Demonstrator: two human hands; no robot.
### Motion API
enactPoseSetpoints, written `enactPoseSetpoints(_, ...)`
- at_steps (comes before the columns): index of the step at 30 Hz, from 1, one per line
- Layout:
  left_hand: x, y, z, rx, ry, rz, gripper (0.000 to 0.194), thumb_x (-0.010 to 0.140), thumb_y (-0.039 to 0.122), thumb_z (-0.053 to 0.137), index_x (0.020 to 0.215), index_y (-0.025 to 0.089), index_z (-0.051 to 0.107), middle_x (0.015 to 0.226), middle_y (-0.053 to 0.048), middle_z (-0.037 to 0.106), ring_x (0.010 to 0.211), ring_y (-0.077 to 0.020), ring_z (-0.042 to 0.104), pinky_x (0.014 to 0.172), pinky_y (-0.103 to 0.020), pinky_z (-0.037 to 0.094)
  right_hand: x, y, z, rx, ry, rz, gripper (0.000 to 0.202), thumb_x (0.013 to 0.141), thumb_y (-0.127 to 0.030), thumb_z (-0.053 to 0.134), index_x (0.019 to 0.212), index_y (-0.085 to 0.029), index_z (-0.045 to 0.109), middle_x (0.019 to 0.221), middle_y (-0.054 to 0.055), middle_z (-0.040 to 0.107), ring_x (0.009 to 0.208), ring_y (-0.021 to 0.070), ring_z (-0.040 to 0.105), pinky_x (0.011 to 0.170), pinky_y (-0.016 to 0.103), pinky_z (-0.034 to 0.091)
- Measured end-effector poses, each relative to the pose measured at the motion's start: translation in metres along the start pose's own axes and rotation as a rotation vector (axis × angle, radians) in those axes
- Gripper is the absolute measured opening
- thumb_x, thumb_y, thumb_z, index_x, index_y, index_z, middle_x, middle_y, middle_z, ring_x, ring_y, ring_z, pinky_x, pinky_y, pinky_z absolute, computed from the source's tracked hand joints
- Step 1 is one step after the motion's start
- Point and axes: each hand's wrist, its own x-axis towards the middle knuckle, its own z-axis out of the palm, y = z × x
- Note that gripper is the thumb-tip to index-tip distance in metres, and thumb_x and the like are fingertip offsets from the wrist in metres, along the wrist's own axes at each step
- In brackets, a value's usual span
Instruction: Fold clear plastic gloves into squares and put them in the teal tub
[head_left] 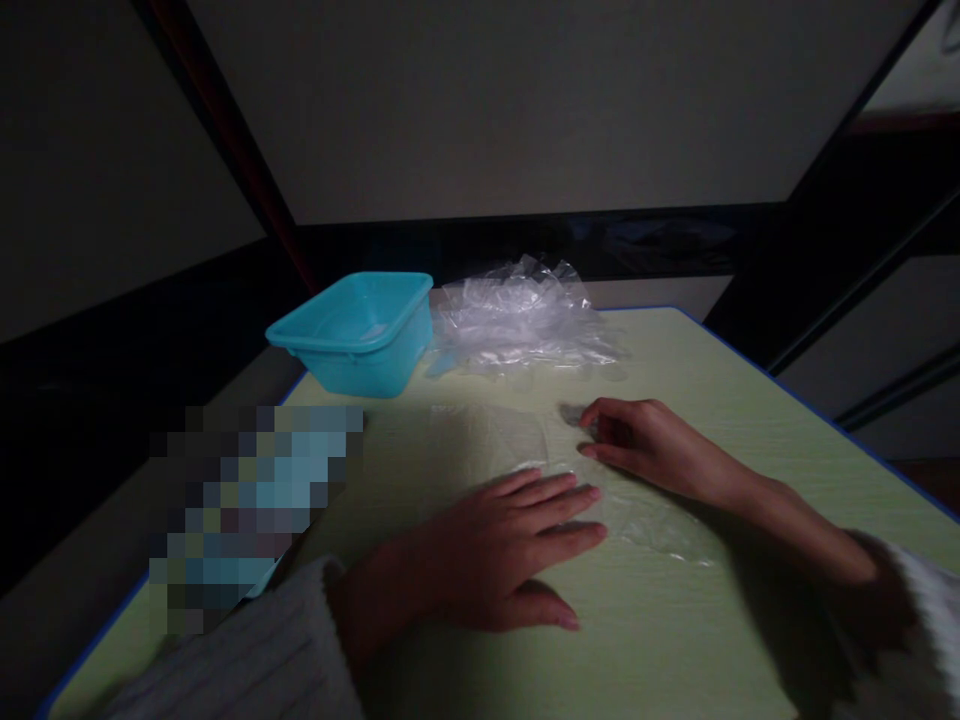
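While left hand (517,550) on clear plastic (487,440), pale patch (373,331) in basin (364,373)

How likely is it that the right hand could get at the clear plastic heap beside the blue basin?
Probably yes: nothing solid seems to stand between the right hand and the clear plastic heap, and the blue basin sits off to the heap's left.

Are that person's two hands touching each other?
Apart. The head view shows a visible gap between the spread left hand and the curled right hand, which is higher in the picture.
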Motion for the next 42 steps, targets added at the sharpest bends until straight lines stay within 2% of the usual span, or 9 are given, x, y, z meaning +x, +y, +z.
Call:
enactPoseSetpoints(6, 0.000, 0.000, 0.002, -0.008, 0.036, 0.021, 0.058, 0.086, 0.046, 0.045, 0.135, 0.017, 0.034, 0.146, -0.011, 0.026, 0.135, -0.0257, 0.020, 0.110, -0.043, 0.018, 0.000, 0.001, 0.001, -0.019, 0.018, 0.007, 0.013, 0.078, -0.028, 0.055, 0.083, -0.016, 0.054, 0.057, -0.003, 0.050, 0.050, 0.0106, 0.045, 0.049, 0.023, 0.034)
enactPoseSetpoints(10, 0.001, -0.002, -0.003, 0.058, 0.106, 0.025, 0.059, 0.085, 0.046, 0.047, 0.132, 0.011, 0.038, 0.142, -0.017, 0.033, 0.131, -0.0270, 0.028, 0.107, -0.042, 0.024, -0.001, 0.001, 0.001, -0.043, 0.036, -0.002, 0.013, 0.080, -0.029, 0.051, 0.079, -0.016, 0.054, 0.056, -0.003, 0.051, 0.050, 0.0107, 0.044, 0.049, 0.024, 0.034)
enactPoseSetpoints(14, 0.001, -0.008, -0.010, 0.152, 0.245, -0.148, 0.038, 0.090, 0.033, 0.040, 0.117, 0.009, 0.050, 0.124, -0.018, 0.052, 0.114, -0.0271, 0.046, 0.097, -0.044, 0.036, -0.001, -0.001, -0.001, -0.046, 0.037, 0.011, 0.017, 0.082, -0.031, 0.049, 0.078, -0.016, 0.055, 0.059, 0.000, 0.053, 0.052, 0.0118, 0.046, 0.049, 0.024, 0.033)
enactPoseSetpoints(17, 0.000, -0.015, -0.011, 0.190, 0.272, -0.227, 0.029, 0.090, 0.027, 0.038, 0.106, 0.011, 0.056, 0.116, -0.015, 0.056, 0.107, -0.0254, 0.050, 0.093, -0.043, 0.040, -0.001, -0.004, -0.002, -0.061, 0.030, 0.015, 0.019, 0.082, -0.032, 0.047, 0.076, -0.017, 0.055, 0.058, 0.000, 0.053, 0.050, 0.0117, 0.046, 0.049, 0.025, 0.033)
enactPoseSetpoints(22, 0.000, -0.022, -0.007, 0.195, 0.226, -0.184, 0.027, 0.088, 0.024, 0.042, 0.109, 0.012, 0.055, 0.120, -0.014, 0.055, 0.111, -0.0242, 0.048, 0.096, -0.042, 0.037, -0.001, -0.005, -0.002, -0.081, 0.024, 0.012, 0.018, 0.082, -0.032, 0.048, 0.076, -0.017, 0.055, 0.058, 0.000, 0.054, 0.050, 0.0113, 0.046, 0.049, 0.025, 0.032)
enactPoseSetpoints(35, 0.001, -0.023, -0.005, 0.209, 0.196, -0.173, 0.031, 0.087, 0.024, 0.046, 0.115, 0.010, 0.050, 0.125, -0.013, 0.053, 0.115, -0.0234, 0.045, 0.098, -0.038, 0.035, -0.002, -0.004, -0.002, -0.115, 0.015, 0.005, 0.016, 0.083, -0.028, 0.047, 0.078, -0.016, 0.057, 0.062, 0.002, 0.057, 0.053, 0.0124, 0.050, 0.050, 0.026, 0.035)
enactPoseSetpoints(42, -0.001, -0.022, -0.011, 0.291, 0.308, -0.088, 0.026, 0.089, 0.022, 0.042, 0.105, 0.008, 0.057, 0.115, -0.013, 0.059, 0.107, -0.0224, 0.052, 0.095, -0.037, 0.038, -0.002, -0.004, -0.003, -0.145, 0.136, -0.038, 0.019, 0.082, -0.023, 0.043, 0.084, -0.015, 0.060, 0.075, 0.006, 0.064, 0.060, 0.0148, 0.056, 0.055, 0.027, 0.042)
